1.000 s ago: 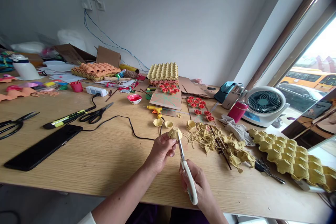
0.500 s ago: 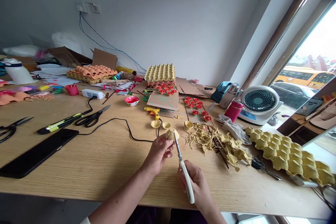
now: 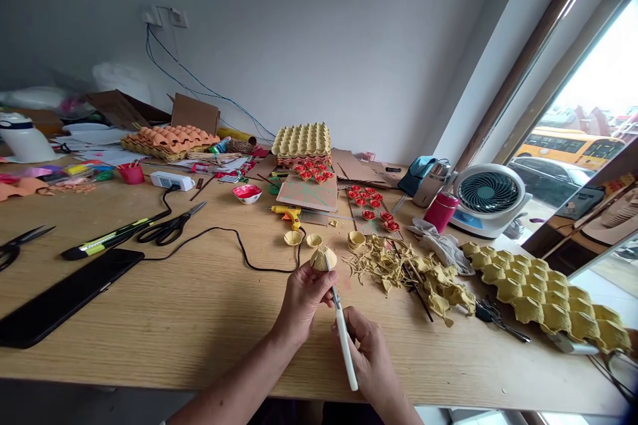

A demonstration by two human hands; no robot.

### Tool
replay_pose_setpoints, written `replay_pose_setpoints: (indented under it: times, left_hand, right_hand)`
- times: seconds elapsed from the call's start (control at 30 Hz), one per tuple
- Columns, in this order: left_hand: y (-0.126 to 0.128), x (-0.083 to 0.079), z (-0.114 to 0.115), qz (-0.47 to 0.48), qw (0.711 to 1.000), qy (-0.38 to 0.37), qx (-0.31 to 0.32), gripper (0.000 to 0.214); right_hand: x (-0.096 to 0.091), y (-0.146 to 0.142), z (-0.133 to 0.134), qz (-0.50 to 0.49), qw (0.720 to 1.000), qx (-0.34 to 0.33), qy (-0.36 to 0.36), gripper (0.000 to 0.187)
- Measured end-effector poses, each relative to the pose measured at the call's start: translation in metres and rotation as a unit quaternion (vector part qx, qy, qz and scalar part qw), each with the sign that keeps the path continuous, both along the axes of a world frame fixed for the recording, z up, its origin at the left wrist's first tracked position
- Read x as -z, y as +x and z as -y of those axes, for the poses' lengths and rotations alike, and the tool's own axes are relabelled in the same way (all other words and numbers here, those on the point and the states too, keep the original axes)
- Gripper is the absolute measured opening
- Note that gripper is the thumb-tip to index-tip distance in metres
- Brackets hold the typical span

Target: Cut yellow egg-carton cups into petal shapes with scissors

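Between the thumb and fingers of my left hand (image 3: 304,299) is a yellow egg-carton cup (image 3: 321,256), its rounded side turned up. My right hand (image 3: 367,352) grips white-handled scissors (image 3: 343,345), whose blades lie against the cup. Just beyond, two trimmed yellow cups (image 3: 293,238) rest on the table, and a small stack of cups (image 3: 355,240) stands to their right. A pile of yellow carton scraps (image 3: 383,265) spreads to the right of my hands.
A yellow glue gun (image 3: 289,214) trails its black cable across the table. At the left are black scissors (image 3: 169,229), a cutter knife (image 3: 107,238) and a black tablet-like slab (image 3: 64,299). Red paper flowers (image 3: 366,198) sit behind; an egg tray (image 3: 543,292) and fan (image 3: 491,196) stand right.
The cup has tilted, showing more of its rounded side. The scissors have turned more upright, their blades now across the cup's face. The whole view has shifted slightly.
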State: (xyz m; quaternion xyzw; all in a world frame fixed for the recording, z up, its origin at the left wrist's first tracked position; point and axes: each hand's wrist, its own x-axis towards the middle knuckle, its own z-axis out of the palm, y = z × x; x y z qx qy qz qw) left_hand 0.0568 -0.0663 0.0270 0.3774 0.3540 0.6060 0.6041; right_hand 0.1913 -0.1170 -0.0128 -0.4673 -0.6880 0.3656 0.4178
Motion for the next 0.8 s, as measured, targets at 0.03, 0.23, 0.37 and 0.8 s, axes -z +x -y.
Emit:
replay_pose_setpoints:
  times: [0.03,0.23,0.37,0.8]
  left_hand:
    - [0.0,0.0,0.0,-0.001,1.0,0.001,-0.003,0.04]
    - [-0.001,0.001,0.0,-0.006,1.0,0.015,-0.009,0.038]
    - [-0.002,-0.002,0.001,0.009,1.0,0.013,0.017,0.041]
    - [-0.014,-0.006,-0.004,0.111,0.993,-0.005,-0.048,0.043]
  right_hand:
    - [0.0,0.0,0.0,0.002,1.0,0.0,0.0,0.037]
    - [-0.003,0.0,0.001,0.012,1.0,0.0,0.004,0.036]
    - [-0.003,0.001,-0.001,0.011,1.0,-0.001,0.005,0.034]
    - [-0.002,0.002,0.002,0.032,0.999,-0.025,0.004,0.03]
